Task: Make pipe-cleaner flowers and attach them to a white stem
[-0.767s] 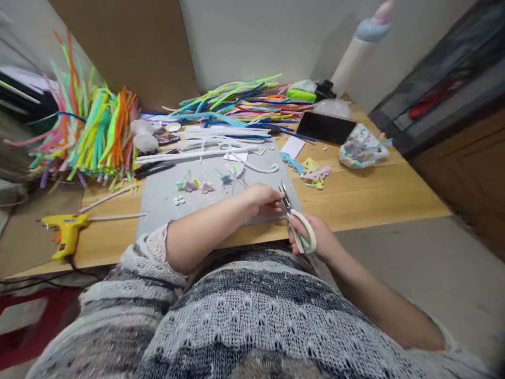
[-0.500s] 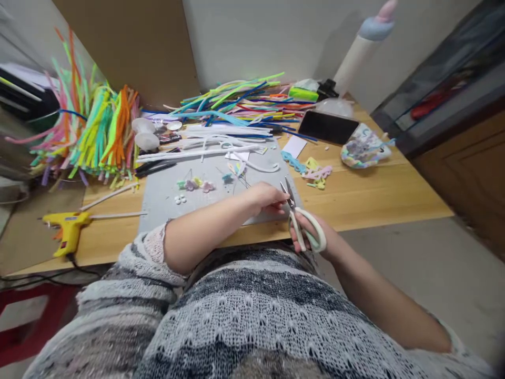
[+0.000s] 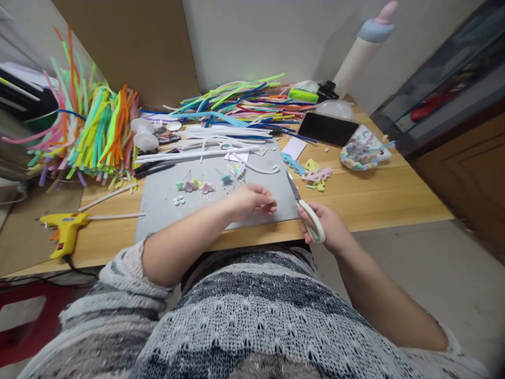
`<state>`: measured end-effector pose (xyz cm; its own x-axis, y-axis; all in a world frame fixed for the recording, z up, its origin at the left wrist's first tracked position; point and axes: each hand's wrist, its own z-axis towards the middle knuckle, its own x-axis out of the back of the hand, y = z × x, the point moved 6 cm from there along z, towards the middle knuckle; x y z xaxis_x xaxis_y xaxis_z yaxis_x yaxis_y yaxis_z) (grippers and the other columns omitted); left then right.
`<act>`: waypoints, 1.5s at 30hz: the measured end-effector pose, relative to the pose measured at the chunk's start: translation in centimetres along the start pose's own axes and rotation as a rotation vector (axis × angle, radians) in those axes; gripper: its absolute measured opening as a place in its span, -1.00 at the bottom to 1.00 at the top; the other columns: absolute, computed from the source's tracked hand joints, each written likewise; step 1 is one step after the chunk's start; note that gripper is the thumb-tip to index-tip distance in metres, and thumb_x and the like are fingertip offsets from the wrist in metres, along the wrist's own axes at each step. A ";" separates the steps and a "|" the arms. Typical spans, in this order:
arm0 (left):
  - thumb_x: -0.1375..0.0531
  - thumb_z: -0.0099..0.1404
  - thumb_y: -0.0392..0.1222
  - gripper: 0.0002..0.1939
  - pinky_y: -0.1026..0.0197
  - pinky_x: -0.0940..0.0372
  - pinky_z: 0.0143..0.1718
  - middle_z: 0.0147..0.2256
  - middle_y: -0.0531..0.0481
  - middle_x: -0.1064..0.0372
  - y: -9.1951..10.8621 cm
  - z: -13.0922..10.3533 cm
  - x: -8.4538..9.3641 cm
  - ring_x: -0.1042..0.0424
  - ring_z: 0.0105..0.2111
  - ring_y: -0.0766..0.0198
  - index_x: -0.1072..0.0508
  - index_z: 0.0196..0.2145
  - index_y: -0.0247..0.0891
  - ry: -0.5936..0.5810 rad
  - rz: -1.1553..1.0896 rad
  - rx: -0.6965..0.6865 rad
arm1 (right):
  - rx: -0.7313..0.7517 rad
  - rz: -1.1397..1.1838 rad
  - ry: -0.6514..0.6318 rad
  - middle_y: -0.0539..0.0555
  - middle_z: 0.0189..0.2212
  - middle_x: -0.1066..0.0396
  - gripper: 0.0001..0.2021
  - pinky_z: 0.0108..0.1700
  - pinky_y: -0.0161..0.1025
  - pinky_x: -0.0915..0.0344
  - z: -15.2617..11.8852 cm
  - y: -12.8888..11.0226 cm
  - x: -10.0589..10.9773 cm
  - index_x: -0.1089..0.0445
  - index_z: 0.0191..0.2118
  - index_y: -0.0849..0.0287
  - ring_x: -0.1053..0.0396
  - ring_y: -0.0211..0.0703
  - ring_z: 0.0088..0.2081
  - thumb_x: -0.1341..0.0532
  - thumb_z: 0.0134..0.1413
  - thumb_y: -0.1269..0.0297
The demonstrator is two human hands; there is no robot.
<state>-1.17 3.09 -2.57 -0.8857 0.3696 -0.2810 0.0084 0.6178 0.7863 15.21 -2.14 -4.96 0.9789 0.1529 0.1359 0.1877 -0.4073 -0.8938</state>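
Observation:
In my right hand (image 3: 325, 223) is a pair of scissors (image 3: 311, 218) with pale handles, its blades together and pointing up and away from me. My left hand (image 3: 254, 201) hovers over the front of the grey mat (image 3: 181, 216), thumb and fingers pinched; whatever they hold is too small to make out. Beyond it on the mat lie small pastel flowers (image 3: 205, 187) on wires, a teal piece (image 3: 226, 180) and several white dots (image 3: 179, 200). Loops of blue chenille trim (image 3: 294, 164) and pink trim (image 3: 320, 175) rest right of the mat.
A yellow glue gun (image 3: 67, 231) lies at the left, its cord over the table edge. Bundled pipe cleaners (image 3: 98, 137) stand behind it. White pipe cleaners (image 3: 205, 152) cross the mat's back. A phone (image 3: 328, 128) and a pastel pouch (image 3: 365, 150) are back right.
My left hand has drawn away to the left from the scissors. The blades, apart before, have come together, and my right hand has shifted slightly right.

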 end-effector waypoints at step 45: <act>-0.04 0.23 -0.23 -0.86 0.14 -0.24 -0.21 -0.36 -0.08 -0.38 -3.5 -14.7 17.2 -0.35 -0.29 0.16 -0.35 -0.45 -0.24 0.674 1.320 -0.272 | 0.461 -1.168 0.349 0.16 -0.24 -0.48 -0.72 -0.27 -0.15 -0.17 3.8 -4.1 0.0 -0.38 -0.17 0.15 -0.39 0.07 -0.20 -0.13 0.06 0.12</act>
<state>-23.30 -2.89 -2.04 -0.3532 0.1160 0.9283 0.9298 -0.0665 0.3621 14.15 2.94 -2.94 0.2400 -0.0643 0.9686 0.9603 0.1617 -0.2272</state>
